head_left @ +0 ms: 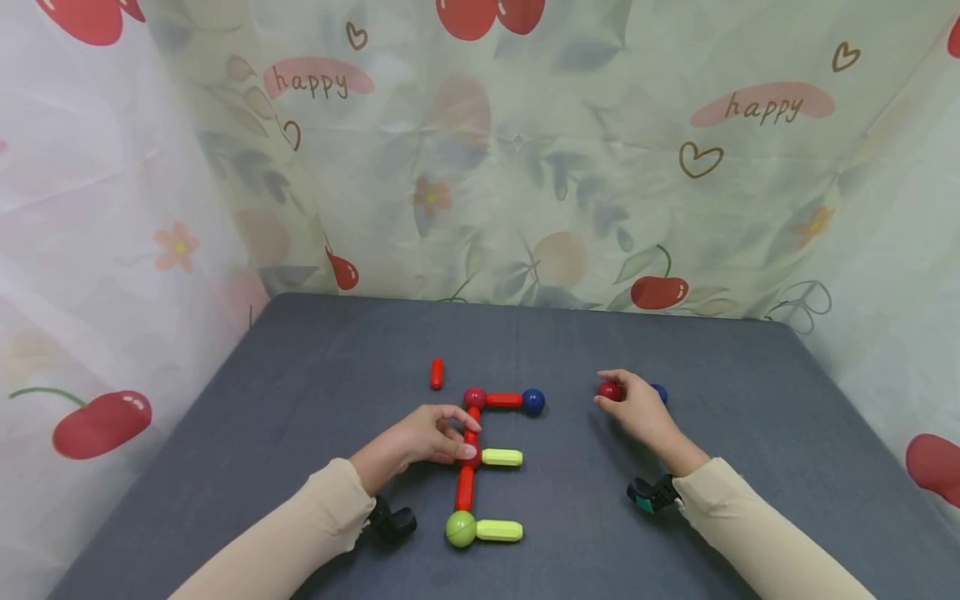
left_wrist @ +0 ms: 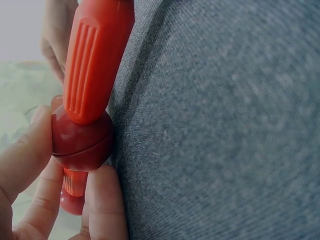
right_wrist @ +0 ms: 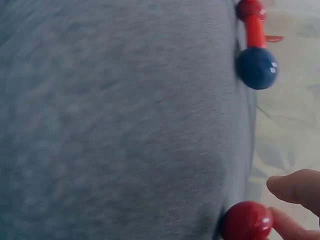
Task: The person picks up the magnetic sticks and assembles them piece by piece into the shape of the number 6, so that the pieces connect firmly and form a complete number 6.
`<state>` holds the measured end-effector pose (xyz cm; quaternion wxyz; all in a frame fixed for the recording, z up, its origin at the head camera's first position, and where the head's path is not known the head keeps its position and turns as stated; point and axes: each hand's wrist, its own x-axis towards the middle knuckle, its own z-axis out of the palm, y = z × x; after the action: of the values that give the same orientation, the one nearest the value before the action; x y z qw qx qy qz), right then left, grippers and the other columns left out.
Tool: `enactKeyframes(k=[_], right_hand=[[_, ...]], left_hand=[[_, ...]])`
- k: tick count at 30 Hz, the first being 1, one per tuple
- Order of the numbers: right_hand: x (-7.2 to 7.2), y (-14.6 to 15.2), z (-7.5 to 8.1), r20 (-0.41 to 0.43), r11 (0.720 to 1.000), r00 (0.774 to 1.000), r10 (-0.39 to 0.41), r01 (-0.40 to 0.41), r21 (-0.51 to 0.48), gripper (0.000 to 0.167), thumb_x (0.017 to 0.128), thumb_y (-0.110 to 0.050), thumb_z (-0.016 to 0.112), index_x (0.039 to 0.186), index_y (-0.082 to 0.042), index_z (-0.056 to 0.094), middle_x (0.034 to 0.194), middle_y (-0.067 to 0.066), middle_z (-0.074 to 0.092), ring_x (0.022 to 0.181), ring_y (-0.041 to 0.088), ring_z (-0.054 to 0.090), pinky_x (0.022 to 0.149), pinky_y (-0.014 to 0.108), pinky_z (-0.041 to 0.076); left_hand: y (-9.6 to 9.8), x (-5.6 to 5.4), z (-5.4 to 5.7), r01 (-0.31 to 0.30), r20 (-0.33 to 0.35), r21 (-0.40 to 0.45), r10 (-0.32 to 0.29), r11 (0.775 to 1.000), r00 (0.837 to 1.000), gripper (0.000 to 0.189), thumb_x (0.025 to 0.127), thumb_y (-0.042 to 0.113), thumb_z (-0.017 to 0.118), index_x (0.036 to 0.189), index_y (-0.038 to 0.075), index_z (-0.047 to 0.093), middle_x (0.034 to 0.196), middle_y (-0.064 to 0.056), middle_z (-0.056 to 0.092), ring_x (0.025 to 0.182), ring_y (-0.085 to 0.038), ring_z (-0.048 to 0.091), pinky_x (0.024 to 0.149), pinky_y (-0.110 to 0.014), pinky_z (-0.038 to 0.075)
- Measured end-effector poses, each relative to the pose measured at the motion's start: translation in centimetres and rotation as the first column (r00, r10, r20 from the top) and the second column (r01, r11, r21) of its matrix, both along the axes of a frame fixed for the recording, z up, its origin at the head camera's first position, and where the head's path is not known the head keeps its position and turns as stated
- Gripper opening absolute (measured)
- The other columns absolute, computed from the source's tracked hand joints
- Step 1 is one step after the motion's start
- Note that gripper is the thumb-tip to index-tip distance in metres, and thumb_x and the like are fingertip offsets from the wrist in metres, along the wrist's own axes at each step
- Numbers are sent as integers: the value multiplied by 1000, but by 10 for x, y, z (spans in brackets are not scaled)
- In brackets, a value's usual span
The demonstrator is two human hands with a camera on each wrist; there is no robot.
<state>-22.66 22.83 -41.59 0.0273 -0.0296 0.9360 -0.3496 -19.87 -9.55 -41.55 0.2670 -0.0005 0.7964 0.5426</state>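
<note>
My left hand [head_left: 431, 437] pinches the middle red ball [left_wrist: 82, 140] of a ball-and-rod figure lying on the table. Red rods [head_left: 465, 489] run from that ball to a red ball [head_left: 475, 398] at the far end and a green ball [head_left: 461, 529] at the near end. A red rod [head_left: 504, 401] joins the far ball to a blue ball [head_left: 533, 402]. Yellow-green rods [head_left: 502, 457] point right from the middle and near balls. Over at the right, my right hand [head_left: 641, 408] has thumb and finger spread about a loose red ball [right_wrist: 246, 221]; one fingertip stands apart from it.
A loose red rod [head_left: 437, 374] lies beyond the figure. Partly hidden behind the right hand is another blue ball [head_left: 661, 392]. The dark grey table [head_left: 360, 350] meets patterned cloth at the back and sides. Dark bands [head_left: 652, 493] are worn at the wrists.
</note>
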Motion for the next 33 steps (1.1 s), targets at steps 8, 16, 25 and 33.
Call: enactKeyframes(k=[8,16,25,33], right_hand=[[1,-2,-3,-16,998,1000,15,-14,61,38,92,-9,63,128,1,56,124,25,57,106,33,56,86,46,50],[-2,-3,-3,-14,996,1000,18,-17,84,37,92,-9,64,127,-1,58,125,24,56,106,33,56,87,46,50],[-2,-5,-4,-12,996,1000,-4,5,89,36,92,-8,64,127,-1,58,126,25,55,109,35,55,90,49,49],[5,-13,-2,-24,998,1000,6,-4,63,36,90,-7,66,125,-2,59,123,22,57,104,31,57,88,47,50]], left_hand=[[0,1,1,-9,-14,-10,9,1000,1000,32,78,9,81,107,12,69,85,-6,63,72,-15,60,72,-31,56],[-1,1,0,-6,-3,-11,6,1000,1000,33,78,11,81,108,12,68,86,-6,63,73,-15,60,72,-29,56],[0,0,-1,-6,5,-3,6,1000,1000,32,78,11,80,108,12,68,85,-6,63,73,-15,61,72,-28,56],[1,0,0,-10,-4,-4,10,1000,1000,32,78,12,81,107,12,68,85,-6,62,73,-15,60,72,-29,56]])
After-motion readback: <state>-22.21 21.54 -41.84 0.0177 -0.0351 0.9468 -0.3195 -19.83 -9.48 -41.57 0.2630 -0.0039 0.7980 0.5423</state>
